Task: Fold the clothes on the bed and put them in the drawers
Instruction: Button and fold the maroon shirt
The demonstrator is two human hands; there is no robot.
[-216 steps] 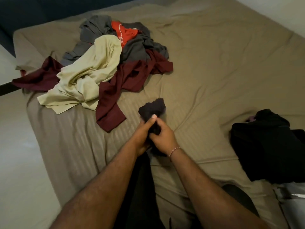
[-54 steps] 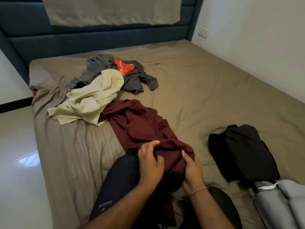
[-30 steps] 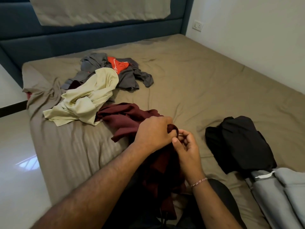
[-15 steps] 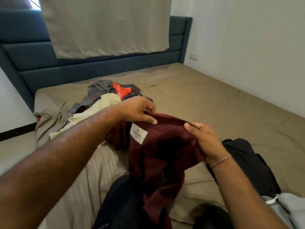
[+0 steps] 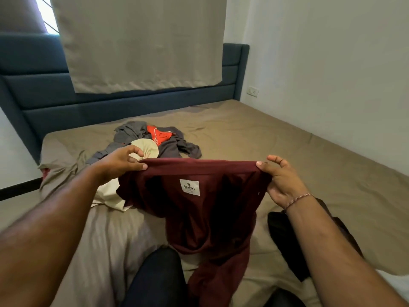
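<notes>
I hold a maroon shirt (image 5: 205, 213) up over the bed (image 5: 276, 151), its top edge stretched level and a white label facing me. My left hand (image 5: 120, 161) pinches the left end of that edge between thumb and fingers. My right hand (image 5: 281, 178) pinches the right end. The shirt's lower part hangs down onto my lap. Behind it lies a pile with a cream garment (image 5: 146, 148), a grey garment (image 5: 174, 145) and an orange one (image 5: 158, 135).
A black garment (image 5: 285, 238) lies on the bed under my right forearm. A blue headboard (image 5: 124, 107) and a beige curtain (image 5: 141, 41) stand at the far end. A white wall (image 5: 332, 74) runs along the right side, and floor shows at the left.
Both hands have spread apart and lifted, pulling the maroon shirt's top edge straight and wide. The view has tilted up toward the headboard.
</notes>
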